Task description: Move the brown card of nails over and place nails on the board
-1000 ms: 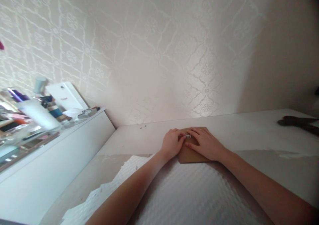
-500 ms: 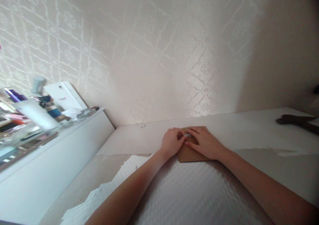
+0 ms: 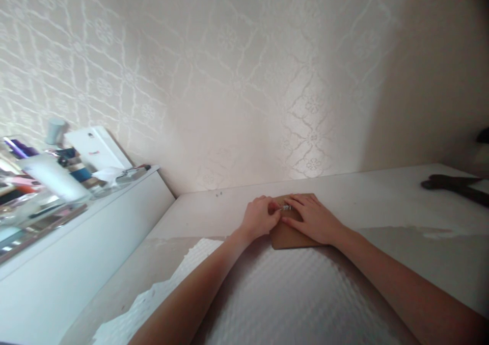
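Note:
A flat brown board [image 3: 294, 237], which looks like cardboard, lies on the white tabletop under both hands. Small shiny silvery bits [image 3: 286, 207] sit on its upper part, between my hands; their kind is too small to make out. My left hand [image 3: 260, 216] is at the board's left edge, thumb and forefinger pinched together beside the silvery bits. Whatever is in the pinch is hidden. My right hand [image 3: 315, 216] rests flat on the board's right half, fingers stretched out and thumb apart.
White quilted padding [image 3: 290, 294] covers the near part of the table. A white cabinet [image 3: 103, 243] on the left carries a white box [image 3: 97, 149] and assorted clutter. At far right lies a dark-handled object [image 3: 451, 183]. Patterned wallpaper [image 3: 237, 85] rises behind.
My left hand has shifted slightly left, its pinch drawing a little away from the silvery bits. My right hand stays flat on the board.

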A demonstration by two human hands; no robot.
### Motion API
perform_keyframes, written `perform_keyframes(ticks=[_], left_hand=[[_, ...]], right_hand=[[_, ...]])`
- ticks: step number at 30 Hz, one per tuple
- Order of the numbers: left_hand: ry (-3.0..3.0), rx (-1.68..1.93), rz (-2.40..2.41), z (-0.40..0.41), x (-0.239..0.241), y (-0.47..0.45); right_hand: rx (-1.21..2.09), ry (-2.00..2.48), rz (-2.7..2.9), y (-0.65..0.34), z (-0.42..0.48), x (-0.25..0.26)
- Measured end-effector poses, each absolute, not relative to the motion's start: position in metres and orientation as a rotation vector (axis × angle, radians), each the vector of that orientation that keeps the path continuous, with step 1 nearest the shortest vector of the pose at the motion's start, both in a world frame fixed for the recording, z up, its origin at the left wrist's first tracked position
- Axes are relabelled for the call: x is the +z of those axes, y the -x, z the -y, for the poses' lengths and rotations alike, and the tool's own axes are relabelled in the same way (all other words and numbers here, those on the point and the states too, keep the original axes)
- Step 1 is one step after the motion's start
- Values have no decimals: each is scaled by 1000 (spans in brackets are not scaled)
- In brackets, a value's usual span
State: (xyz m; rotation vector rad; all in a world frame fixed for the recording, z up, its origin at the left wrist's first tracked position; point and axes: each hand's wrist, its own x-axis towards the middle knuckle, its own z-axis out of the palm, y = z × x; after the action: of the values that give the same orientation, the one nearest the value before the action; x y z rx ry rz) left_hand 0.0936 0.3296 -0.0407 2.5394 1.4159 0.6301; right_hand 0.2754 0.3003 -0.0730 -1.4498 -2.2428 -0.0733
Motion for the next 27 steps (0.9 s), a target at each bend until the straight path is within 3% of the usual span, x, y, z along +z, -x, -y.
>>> perform_keyframes(ticks=[16,27], left_hand=[[-2532,610,-1470,-336,-39,-86],[-2290,599,-2312,-369,-25,-12]], right_hand=[[-51,1460,2222,-275,-299,-71],[-31,1494,2226,-275,-298,-71]])
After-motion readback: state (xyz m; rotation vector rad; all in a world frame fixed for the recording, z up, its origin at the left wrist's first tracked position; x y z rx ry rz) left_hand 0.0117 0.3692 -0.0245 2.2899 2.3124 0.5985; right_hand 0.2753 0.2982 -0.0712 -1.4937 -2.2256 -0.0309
